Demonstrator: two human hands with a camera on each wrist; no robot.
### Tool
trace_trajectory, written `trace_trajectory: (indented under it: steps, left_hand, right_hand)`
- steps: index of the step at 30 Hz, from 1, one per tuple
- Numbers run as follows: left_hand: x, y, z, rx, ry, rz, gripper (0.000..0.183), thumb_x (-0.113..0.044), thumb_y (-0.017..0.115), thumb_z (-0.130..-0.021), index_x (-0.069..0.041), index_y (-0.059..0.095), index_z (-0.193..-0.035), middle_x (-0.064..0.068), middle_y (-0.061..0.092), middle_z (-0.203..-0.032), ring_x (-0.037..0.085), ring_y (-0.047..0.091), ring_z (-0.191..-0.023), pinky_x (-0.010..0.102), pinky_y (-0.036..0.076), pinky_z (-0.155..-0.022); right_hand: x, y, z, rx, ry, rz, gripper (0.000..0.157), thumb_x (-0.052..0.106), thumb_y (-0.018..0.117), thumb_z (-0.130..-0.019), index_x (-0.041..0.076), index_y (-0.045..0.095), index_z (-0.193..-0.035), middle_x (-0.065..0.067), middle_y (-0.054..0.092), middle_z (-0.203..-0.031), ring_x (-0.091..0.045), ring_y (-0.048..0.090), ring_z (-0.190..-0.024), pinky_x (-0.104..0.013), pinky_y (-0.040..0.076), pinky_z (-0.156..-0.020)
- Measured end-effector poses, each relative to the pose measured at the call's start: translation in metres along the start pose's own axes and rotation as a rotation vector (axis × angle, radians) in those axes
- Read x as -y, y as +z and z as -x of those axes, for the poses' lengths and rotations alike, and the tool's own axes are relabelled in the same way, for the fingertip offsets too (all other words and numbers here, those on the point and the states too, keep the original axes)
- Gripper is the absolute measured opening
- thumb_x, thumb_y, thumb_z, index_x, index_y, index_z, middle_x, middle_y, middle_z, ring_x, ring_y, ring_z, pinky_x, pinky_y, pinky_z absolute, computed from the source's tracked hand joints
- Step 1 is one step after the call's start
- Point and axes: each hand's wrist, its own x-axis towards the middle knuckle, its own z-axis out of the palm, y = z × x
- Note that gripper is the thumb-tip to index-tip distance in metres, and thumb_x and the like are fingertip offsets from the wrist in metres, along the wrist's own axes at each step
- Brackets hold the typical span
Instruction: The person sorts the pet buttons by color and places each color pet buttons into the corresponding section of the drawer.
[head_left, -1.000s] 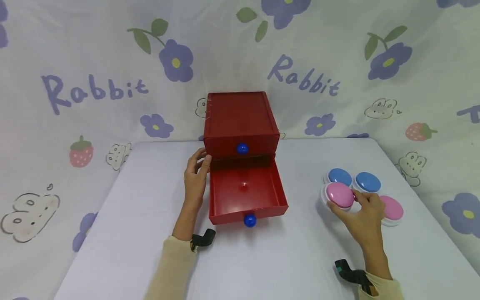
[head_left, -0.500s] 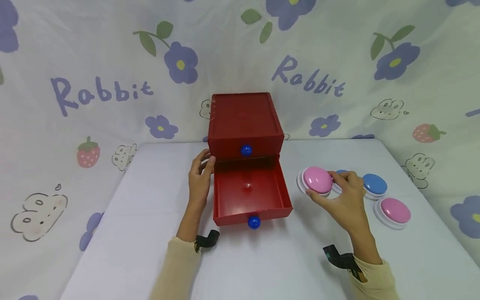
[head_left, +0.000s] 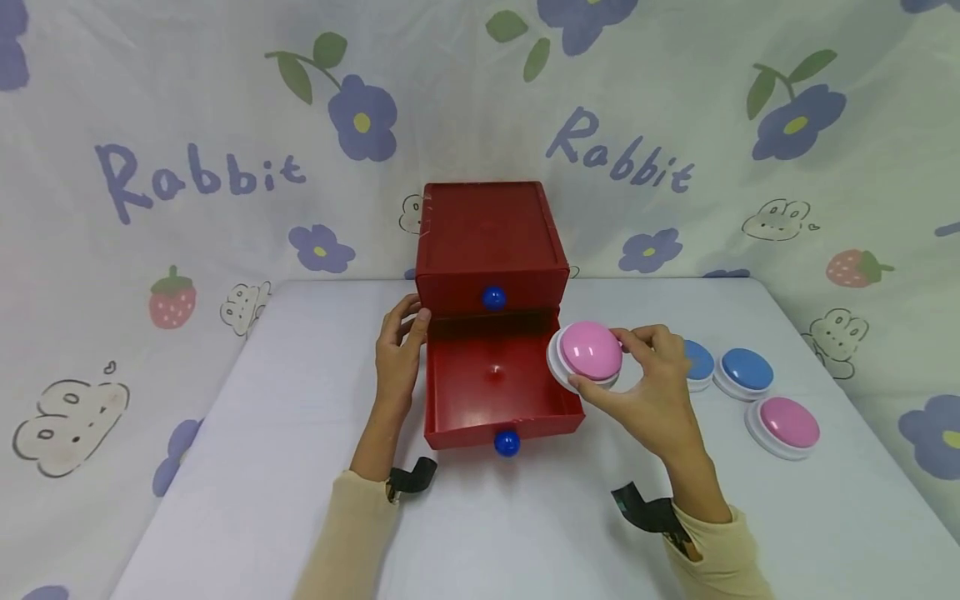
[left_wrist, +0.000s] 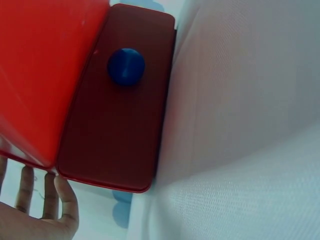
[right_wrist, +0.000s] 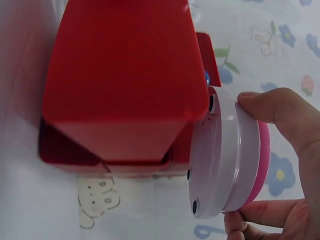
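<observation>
My right hand [head_left: 660, 396] pinches a pink push button [head_left: 591, 350] with a white base by its rim, thumb on one side and fingers on the other. The button hangs over the right edge of a pulled-out red drawer [head_left: 491, 383]. Its white underside faces the cabinet in the right wrist view, where the hand [right_wrist: 295, 150] grips the base. My left hand [head_left: 399, 358] rests against the left side of the red cabinet [head_left: 487, 229], fingers loosely bent. In the left wrist view its fingertips touch the cabinet's edge. The upper drawer with a blue knob [head_left: 493, 298] is closed.
Two blue push buttons [head_left: 746, 369] and another pink push button [head_left: 787, 422] stand on the white table [head_left: 555, 533] at the right. The lower drawer's blue knob [head_left: 507, 443] juts forward. Behind everything hangs a patterned curtain [head_left: 225, 225].
My right hand has lifted the pink push button from among the others and carried it left to the drawer's right edge. The left hand stays against the cabinet.
</observation>
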Motion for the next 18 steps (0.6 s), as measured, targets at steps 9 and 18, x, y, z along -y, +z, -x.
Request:
trace_trajectory:
  steps: [9,18]
  left_hand:
    - [0.003,0.000,-0.001,-0.001,0.001,-0.001,0.046,-0.028,0.057,-0.103,-0.013,0.051,-0.146,0.006,0.050,-0.140,0.021,0.051,-0.123,0.030,0.049,-0.093]
    - [0.001,0.001,-0.001,-0.016,0.001,-0.016,0.046,-0.028,0.057,-0.103,-0.013,0.051,-0.146,0.006,0.050,-0.140,0.022,0.051,-0.123,0.028,0.050,-0.093]
  right_hand:
    - [0.028,0.022,0.004,0.036,-0.070,-0.057,0.070,0.029,0.094,-0.063,0.005,0.067,-0.123,-0.008,0.050,-0.116,-0.025,0.037,-0.121,-0.046,0.041,-0.081]
    - [0.056,0.051,0.007,0.083,-0.130,-0.082,0.069,0.033,0.094,-0.066,0.007,0.067,-0.123,-0.005,0.051,-0.118,-0.022,0.037,-0.122,-0.042,0.045,-0.082]
